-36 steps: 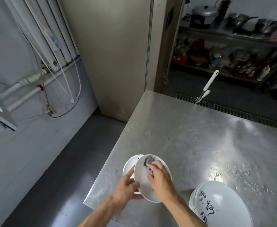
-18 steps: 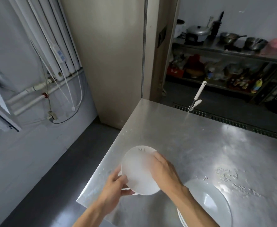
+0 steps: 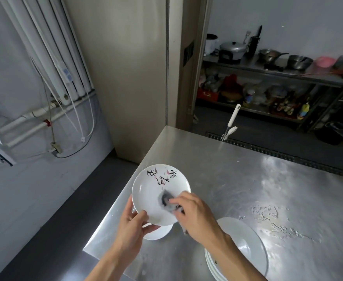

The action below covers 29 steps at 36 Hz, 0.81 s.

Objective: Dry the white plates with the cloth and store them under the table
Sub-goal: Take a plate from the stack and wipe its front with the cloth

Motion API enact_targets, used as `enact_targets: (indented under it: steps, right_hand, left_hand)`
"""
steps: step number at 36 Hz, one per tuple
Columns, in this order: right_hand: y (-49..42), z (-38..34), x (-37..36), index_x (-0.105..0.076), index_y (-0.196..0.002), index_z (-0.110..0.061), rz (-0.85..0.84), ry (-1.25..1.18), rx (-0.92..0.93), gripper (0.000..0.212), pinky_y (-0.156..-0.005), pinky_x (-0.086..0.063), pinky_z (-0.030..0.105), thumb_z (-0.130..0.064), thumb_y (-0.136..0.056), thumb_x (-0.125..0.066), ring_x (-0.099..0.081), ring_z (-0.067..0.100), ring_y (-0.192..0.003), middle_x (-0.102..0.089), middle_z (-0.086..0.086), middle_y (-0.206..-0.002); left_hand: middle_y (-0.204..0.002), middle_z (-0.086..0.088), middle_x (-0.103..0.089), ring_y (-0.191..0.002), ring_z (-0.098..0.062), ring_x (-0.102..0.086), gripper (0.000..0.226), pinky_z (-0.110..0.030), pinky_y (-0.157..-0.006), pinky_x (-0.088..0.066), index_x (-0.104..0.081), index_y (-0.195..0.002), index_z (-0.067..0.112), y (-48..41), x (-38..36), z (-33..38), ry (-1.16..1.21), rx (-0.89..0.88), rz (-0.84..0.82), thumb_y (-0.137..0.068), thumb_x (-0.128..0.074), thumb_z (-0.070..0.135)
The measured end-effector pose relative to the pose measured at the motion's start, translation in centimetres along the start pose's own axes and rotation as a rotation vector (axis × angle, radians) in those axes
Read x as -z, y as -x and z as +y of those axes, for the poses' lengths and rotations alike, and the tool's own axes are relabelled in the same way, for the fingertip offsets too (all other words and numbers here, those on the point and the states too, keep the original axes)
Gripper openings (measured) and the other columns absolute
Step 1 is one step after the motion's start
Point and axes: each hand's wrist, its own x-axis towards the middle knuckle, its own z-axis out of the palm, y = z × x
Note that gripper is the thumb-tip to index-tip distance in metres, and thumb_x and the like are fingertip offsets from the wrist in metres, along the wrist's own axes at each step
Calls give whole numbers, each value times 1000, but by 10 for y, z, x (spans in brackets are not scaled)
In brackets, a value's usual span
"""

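left hand pinches the plate at its near rim, thumb on the face, fingers under. the plate is tilted face-up toward the camera and held off the surface, just ahead of both hands. right hand curls round a dark cloth and presses it on the plate's face near the centre; the cloth is blurred. a second plate lies on the surface right under the left hand. a stack of white plates sits just right of the right forearm, partly hidden by it.

handling, judged: the plate is stiff glazed ceramic, middling weight, breakable, likely slick while wet. a rim pinch alone looks weak against the wiping push, so fingers spread under the base are safer. take it at the rim, thumb on top, off the wet centre. the cloth is soft and bunches to the curve. the steel surface is hard, so set the plate down flat.
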Motion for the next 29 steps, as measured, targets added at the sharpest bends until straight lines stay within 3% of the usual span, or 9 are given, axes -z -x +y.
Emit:
enact_targets:
  steps: [3,6,9,12,15,18,23,27,29]
  right_hand:
    - [-3,6,10,-71,-114,-13,168,33,-145,22,-91,-47,34,-16,-96,-60,-56,24,-107,-64,2,-111]
    - [4,-12,7,-72,-116,-16,74,31,28,25,-88,-49,33,-14,-92,-64,-55,21,-105,-65,-3,-112]
    - [6,-11,8,-76,-112,-17,188,-28,-58,22,-87,-48,30,-16,-91,-69,-51,20,-102,-64,-5,-109]
    - [3,-7,13,-71,-86,-2,363,-188,-208,9,-84,-39,13,-10,-89,-73,-50,18,-100,-52,1,-109]
    - [6,-10,16,-77,-101,-8,361,-294,-202,17,-82,-39,2,-2,-85,-76,-57,0,-95,-57,1,-109]
    - [7,0,26,-78,-103,-12,386,-330,-147,24,-84,-43,6,1,-83,-78,-61,1,-96,-60,-3,-104]
    - [7,25,48,-78,-102,-23,328,-326,-60,33,-86,-47,11,1,-79,-83,-64,3,-100,-62,-10,-105]
    - [6,33,53,-77,-101,-30,302,-308,-23,35,-87,-46,12,-3,-81,-82,-62,6,-103,-60,-13,-107]
    - [10,31,48,-78,-99,-28,367,-125,-54,24,-89,-40,18,-13,-81,-84,-54,9,-103,-57,-12,-109]
  left_hand:
    - [-126,-8,-73,-108,-32,-75,66,-46,-80,-63,-69,-130,39,3,-10,4,37,-21,0,-75,-60,4]
    - [-125,-17,-73,-106,-36,-75,54,-44,-80,-63,-75,-119,31,4,-15,8,82,-13,-20,-76,-58,4]
    - [-126,-20,-72,-108,-38,-74,51,-47,-82,-63,-77,-116,26,5,-18,9,134,-9,-40,-75,-58,2]
    - [-129,-16,-71,-112,-37,-73,58,-48,-85,-63,-72,-124,27,10,-25,8,155,-25,-65,-74,-61,0]
    - [-137,-14,-67,-123,-40,-67,68,-54,-92,-61,-63,-137,27,17,-29,8,129,-6,-139,-77,-61,-4]
    - [-136,-12,-68,-122,-37,-68,65,-59,-94,-59,-60,-139,27,20,-27,17,131,20,-147,-79,-65,4]
    - [-109,-18,-71,-86,-27,-71,45,-44,-71,-62,-64,-120,4,12,-9,44,7,117,-182,-79,-60,23]
    - [-118,-17,-75,-93,-29,-73,52,-42,-74,-64,-68,-133,15,15,-3,46,-97,158,-261,-81,-61,8]
    - [-120,-18,-75,-97,-30,-74,51,-41,-75,-65,-74,-126,21,18,-6,44,-119,154,-262,-79,-59,6]
